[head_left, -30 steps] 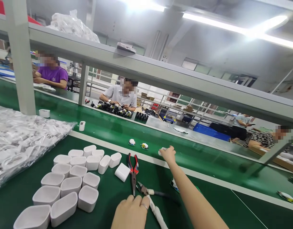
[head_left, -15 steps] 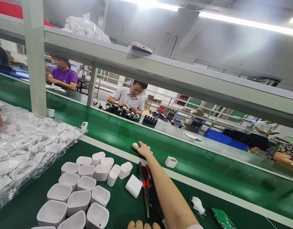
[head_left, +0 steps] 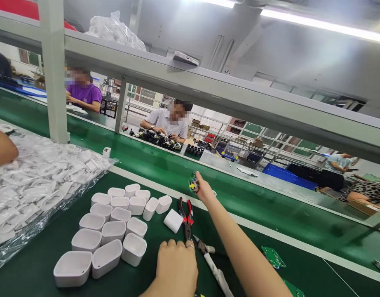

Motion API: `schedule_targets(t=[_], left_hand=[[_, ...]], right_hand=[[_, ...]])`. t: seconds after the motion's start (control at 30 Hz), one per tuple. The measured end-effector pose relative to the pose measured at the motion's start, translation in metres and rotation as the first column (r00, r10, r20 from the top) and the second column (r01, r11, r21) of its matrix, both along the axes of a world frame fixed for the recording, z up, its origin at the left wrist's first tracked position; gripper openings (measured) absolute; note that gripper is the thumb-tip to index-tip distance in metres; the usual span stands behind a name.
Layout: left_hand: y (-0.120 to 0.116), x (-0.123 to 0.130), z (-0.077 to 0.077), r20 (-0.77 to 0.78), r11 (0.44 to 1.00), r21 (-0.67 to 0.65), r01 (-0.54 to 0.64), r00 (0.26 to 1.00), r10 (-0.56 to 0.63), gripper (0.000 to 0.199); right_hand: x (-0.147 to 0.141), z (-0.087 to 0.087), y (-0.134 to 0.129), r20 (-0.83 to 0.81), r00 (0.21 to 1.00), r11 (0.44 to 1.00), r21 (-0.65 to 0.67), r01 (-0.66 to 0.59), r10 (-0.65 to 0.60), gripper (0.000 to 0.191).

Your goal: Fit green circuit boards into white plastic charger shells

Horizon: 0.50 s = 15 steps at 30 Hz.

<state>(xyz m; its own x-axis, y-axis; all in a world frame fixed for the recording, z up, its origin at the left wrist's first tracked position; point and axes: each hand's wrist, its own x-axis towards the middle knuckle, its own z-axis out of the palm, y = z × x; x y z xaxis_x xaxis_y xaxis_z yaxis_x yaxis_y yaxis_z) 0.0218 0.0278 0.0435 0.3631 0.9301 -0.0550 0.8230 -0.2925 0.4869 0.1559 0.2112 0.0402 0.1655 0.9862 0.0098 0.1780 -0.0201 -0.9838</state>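
My right hand is closed on a small green circuit board with yellow and white parts, held over the green conveyor belt. My left hand is low in the middle, knuckles up and fingers curled under; what it grips, if anything, is hidden. Just beyond it lie red-and-black pliers, their tips covered by my left hand. A second pair of pliers with white-wrapped handles rests between my two arms. Several white open plastic housings stand in rows on the left, and one housing lies on its side.
A clear bag of white plastic parts covers the left side, with another person's arm over it. Green circuit boards lie at right. A small white housing stands on the belt. A shelf crosses above; co-workers sit beyond.
My right hand has moved right along the belt and now holds the circuit board upright. My left hand has come further up into view, over the pliers' tips. The view has shifted slightly.
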Motion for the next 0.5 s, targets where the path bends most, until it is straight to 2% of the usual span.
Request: schedule_targets(t=[0.07,0.17,0.3,0.4,0.5], left_hand=[[0.002,-0.011,0.007,-0.042,0.996,0.041,-0.077,0.996,0.078,0.032],[0.001,-0.031,0.018,-0.129,0.976,0.080,-0.202,0.969,0.211,0.035],[-0.006,-0.048,0.027,-0.248,0.970,0.015,-0.242,0.939,0.238,0.034],[-0.010,-0.048,0.024,-0.309,0.975,-0.031,-0.221,0.929,0.201,0.039],[-0.011,-0.039,0.019,-0.316,0.992,-0.010,-0.129,0.941,0.119,0.043]], right_hand=[[0.011,0.011,-0.038,0.002,0.998,0.997,-0.044,-0.068,0.068,0.034],[0.024,0.020,-0.108,0.030,0.977,0.973,-0.101,-0.207,0.211,0.038],[0.029,0.014,-0.188,0.140,0.927,0.929,-0.180,-0.323,0.349,0.034],[0.026,0.005,-0.218,0.257,0.877,0.910,-0.199,-0.363,0.406,0.025],[0.025,0.000,-0.229,0.404,0.815,0.906,-0.099,-0.412,0.415,0.025]])
